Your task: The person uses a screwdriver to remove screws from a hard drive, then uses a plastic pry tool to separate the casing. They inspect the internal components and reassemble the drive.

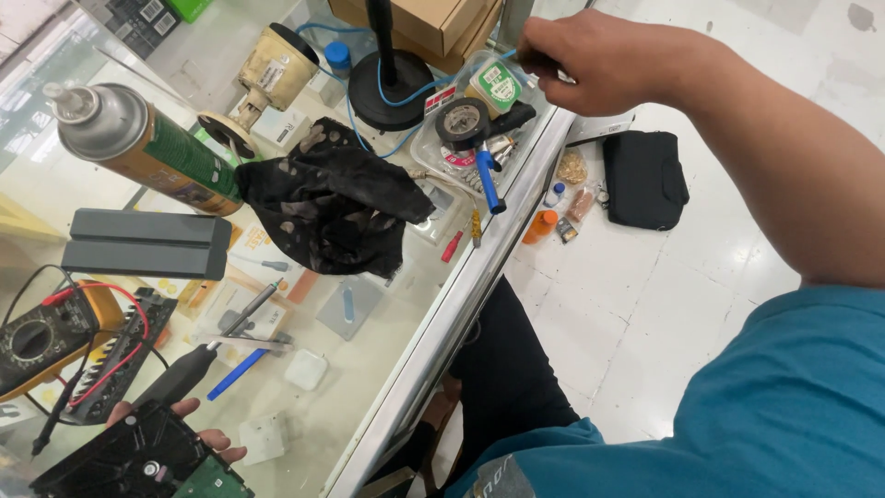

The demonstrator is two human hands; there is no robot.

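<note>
Both hands are busy at the glass counter.
Right hand (576, 60) is stretched to the far edge, fingers pinched on something small above the clear parts tray (530, 115); left hand (189, 429) is cupped under a hard drive (138, 461) at the near edge, kept level beside the multimeter (41, 337).

Right hand (590, 60) closed on a small tool over the clear plastic tray (433, 152), just right of the black round stand base (392, 92). Left hand (184, 429) gripping a hard drive (138, 461), well below-left of that base. Black rag (336, 207) between, under the base.
</note>
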